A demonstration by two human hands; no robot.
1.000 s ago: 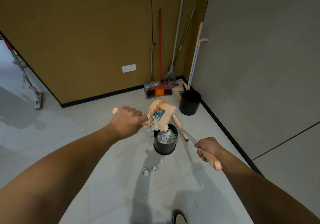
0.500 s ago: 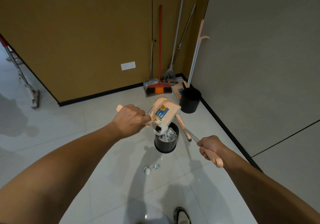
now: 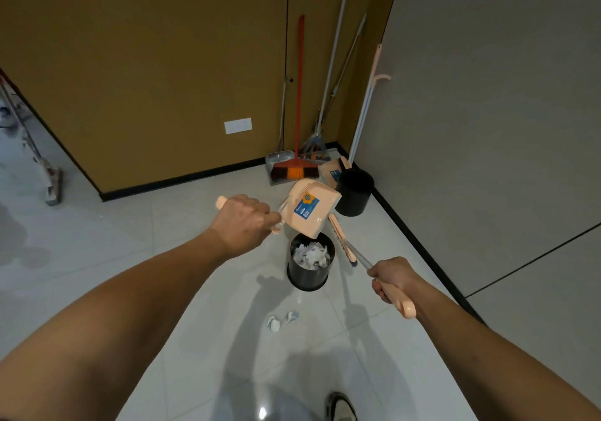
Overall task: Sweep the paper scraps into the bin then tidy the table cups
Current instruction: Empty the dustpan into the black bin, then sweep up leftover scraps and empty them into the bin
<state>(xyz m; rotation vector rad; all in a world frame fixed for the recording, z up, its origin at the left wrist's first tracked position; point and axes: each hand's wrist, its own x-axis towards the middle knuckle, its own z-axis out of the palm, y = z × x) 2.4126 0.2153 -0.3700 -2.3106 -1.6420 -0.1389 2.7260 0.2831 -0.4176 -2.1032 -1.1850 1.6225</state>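
Gripping dustpan [image 3: 310, 208] handle, left hand [image 3: 242, 222], fingers curled tight round it, centre frame. Pan tipped steeply, lower lip just above bin [image 3: 310, 262] rim, looks emptied. Gripping brush [image 3: 343, 238] handle, right hand [image 3: 392, 279], fingers wrapped round, right of centre; brush head angled up-left, hanging just right of bin, not touching it as far as can be told.

Bin below centre, black, upright on floor, packed with white scraps [image 3: 311, 254] near the rim. Two stray scraps [image 3: 281, 319] on floor below bin, toward frame bottom, apart from it. Shoe [image 3: 340, 407] at bottom edge.

Second black bin [image 3: 353, 192] further back, right of pan, looks empty. Orange broom [image 3: 297, 134], grey dustpan [image 3: 279, 163], mops leaning in corner, upper centre. Socket [image 3: 237, 125] on brown wall. No table or cups in view.

Stage, judged: dumping about done, strays left to sweep, cups untouched.

Risks:
- Bin full to rim: more scraps likely to spill over or bounce out.
- Pan lip or brush head knocking rim: light bin could tip, contents back on floor.
- Lowering pan fast: draught could scatter light paper.
- Strays near shoe: step forward could kick or trample them.
- Strays easily missed if moving on to cups now.
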